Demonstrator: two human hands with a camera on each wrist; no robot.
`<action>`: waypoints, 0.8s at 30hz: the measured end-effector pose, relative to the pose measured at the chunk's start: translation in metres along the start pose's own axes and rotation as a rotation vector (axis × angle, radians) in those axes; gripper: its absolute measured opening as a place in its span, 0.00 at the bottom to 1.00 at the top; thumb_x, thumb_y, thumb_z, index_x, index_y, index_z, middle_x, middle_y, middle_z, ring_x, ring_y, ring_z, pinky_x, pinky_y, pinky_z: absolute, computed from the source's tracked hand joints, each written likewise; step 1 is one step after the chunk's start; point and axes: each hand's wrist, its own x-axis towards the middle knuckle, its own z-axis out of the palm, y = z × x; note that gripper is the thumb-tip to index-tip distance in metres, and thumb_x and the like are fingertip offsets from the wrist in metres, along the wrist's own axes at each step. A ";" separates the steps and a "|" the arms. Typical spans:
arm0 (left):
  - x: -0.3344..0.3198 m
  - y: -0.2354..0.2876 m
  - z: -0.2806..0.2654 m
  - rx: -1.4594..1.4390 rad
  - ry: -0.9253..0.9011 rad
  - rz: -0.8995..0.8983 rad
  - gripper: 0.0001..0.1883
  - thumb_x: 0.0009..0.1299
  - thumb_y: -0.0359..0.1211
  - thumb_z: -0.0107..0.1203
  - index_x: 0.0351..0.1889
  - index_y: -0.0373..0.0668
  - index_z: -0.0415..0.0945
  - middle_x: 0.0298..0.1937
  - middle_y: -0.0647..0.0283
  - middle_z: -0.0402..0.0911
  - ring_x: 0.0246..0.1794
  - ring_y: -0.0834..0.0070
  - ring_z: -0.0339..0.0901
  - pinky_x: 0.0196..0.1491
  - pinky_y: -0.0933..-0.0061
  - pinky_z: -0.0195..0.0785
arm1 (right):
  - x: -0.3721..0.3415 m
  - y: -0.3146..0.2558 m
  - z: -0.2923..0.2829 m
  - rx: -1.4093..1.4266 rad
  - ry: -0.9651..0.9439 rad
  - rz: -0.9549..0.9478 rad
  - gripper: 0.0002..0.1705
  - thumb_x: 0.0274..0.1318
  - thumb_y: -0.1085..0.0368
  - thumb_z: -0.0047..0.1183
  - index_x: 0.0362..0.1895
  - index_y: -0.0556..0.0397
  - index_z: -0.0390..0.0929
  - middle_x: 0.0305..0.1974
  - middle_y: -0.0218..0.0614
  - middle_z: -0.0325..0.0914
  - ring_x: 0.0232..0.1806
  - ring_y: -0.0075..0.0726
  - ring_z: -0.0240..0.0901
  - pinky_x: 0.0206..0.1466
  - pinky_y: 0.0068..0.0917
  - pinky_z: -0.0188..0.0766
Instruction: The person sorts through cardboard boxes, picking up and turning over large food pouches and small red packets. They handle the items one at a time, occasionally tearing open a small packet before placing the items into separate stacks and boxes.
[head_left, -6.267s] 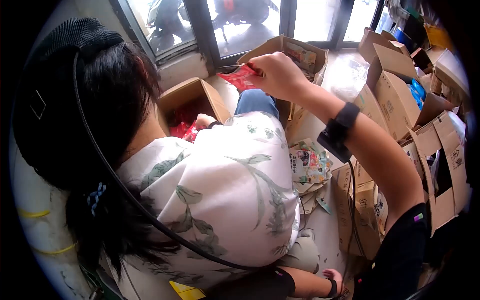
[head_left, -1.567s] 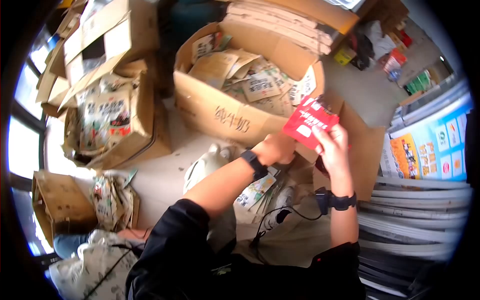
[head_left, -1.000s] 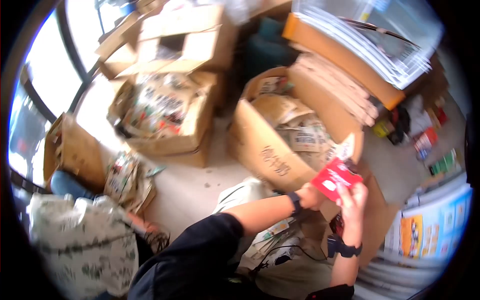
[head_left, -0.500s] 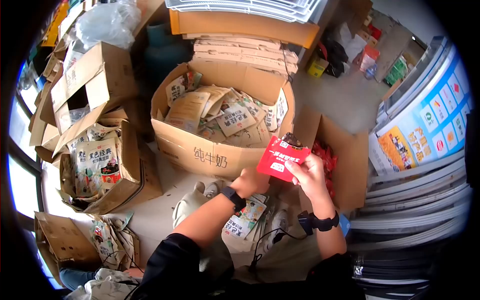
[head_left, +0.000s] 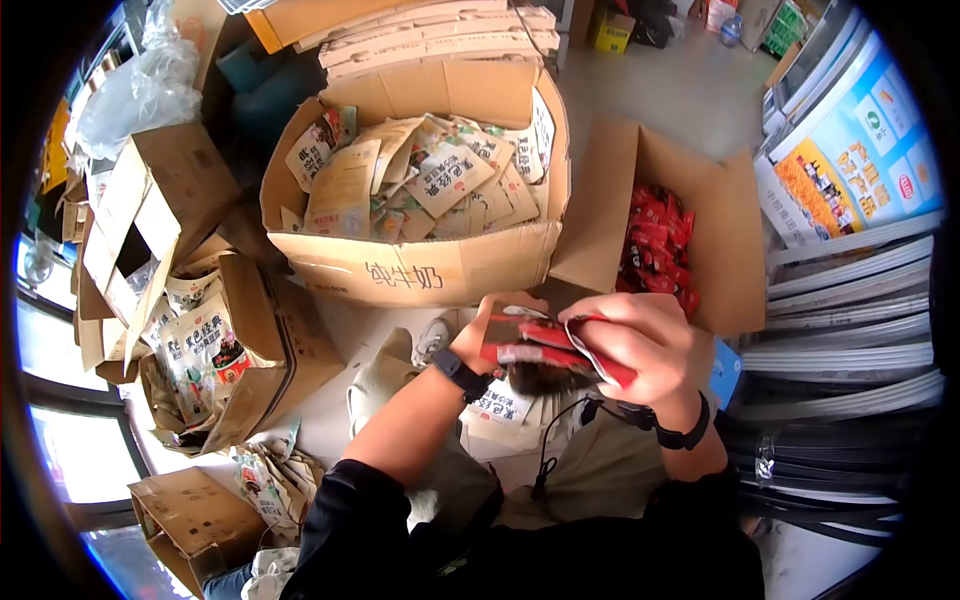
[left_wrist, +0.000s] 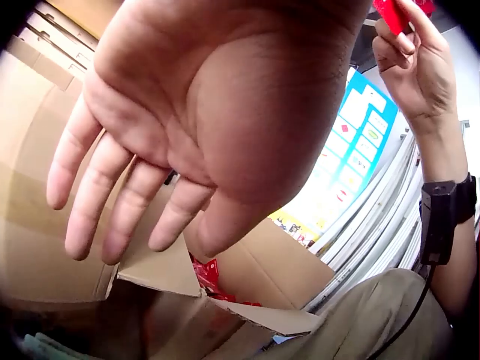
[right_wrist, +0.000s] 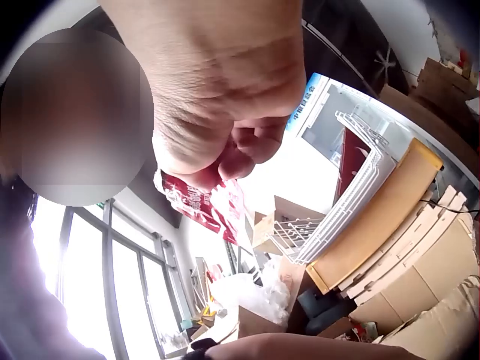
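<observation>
In the head view my right hand (head_left: pixel 640 350) pinches a small red packet (head_left: pixel 545 340), which is blurred and turned nearly edge-on, a dark patch beneath it. My left hand (head_left: pixel 490 330) is close beside the packet and partly behind it. The left wrist view shows the left palm (left_wrist: pixel 217 112) with straight fingers and nothing held; the right hand (left_wrist: pixel 420 75) is up at the top right with the red packet (left_wrist: pixel 390 15). In the right wrist view the packet (right_wrist: pixel 202 206) hangs from the curled fingers. Several red packets (head_left: pixel 655 245) lie in a cardboard box (head_left: pixel 715 230) ahead on the right.
A large carton (head_left: pixel 350 265) of beige printed pouches (head_left: pixel 450 180) stands ahead, with another pouch-filled box (head_left: pixel 260 370) left of it. Pouches (head_left: pixel 500 410) lie on the floor between my feet. White racks (head_left: pixel 850 330) line the right side. Another person (right_wrist: pixel 67 225) is close by on the left.
My view has swung from the seated person to the boxes. In the last half second the red packet turned from face-up to nearly edge-on as my right hand rotated and came closer.
</observation>
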 end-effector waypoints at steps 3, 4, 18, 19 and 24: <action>0.029 0.019 0.002 0.515 -0.363 -0.347 0.08 0.60 0.36 0.56 0.32 0.43 0.81 0.33 0.53 0.83 0.35 0.63 0.83 0.35 0.64 0.74 | 0.007 -0.011 -0.011 0.072 0.024 -0.052 0.13 0.40 0.70 0.66 0.28 0.58 0.74 0.31 0.44 0.81 0.22 0.35 0.78 0.22 0.23 0.71; 0.036 0.033 -0.010 0.505 -0.415 -0.395 0.08 0.61 0.35 0.54 0.32 0.44 0.82 0.30 0.52 0.83 0.31 0.59 0.83 0.32 0.61 0.75 | 0.002 -0.008 -0.010 0.137 0.063 -0.097 0.10 0.39 0.70 0.64 0.29 0.56 0.77 0.32 0.42 0.80 0.19 0.32 0.75 0.17 0.22 0.68; 0.032 0.022 -0.007 0.414 -0.415 -0.406 0.13 0.66 0.40 0.53 0.36 0.39 0.76 0.30 0.48 0.81 0.36 0.49 0.79 0.40 0.50 0.72 | 0.011 -0.034 -0.010 0.380 0.136 -0.213 0.05 0.46 0.66 0.56 0.23 0.48 0.73 0.33 0.44 0.81 0.12 0.20 0.60 0.11 0.14 0.50; 0.032 0.023 -0.007 0.413 -0.416 -0.408 0.13 0.66 0.40 0.53 0.36 0.39 0.76 0.30 0.48 0.81 0.36 0.49 0.79 0.40 0.50 0.72 | 0.013 -0.034 0.002 0.329 0.299 -0.220 0.06 0.47 0.65 0.56 0.22 0.48 0.73 0.33 0.45 0.81 0.11 0.20 0.60 0.10 0.15 0.50; 0.033 0.023 -0.007 0.402 -0.423 -0.435 0.13 0.66 0.40 0.53 0.35 0.39 0.77 0.31 0.48 0.81 0.36 0.49 0.79 0.40 0.50 0.72 | 0.012 -0.031 0.009 0.264 0.428 -0.221 0.10 0.51 0.62 0.56 0.21 0.47 0.72 0.33 0.47 0.81 0.10 0.20 0.59 0.10 0.15 0.49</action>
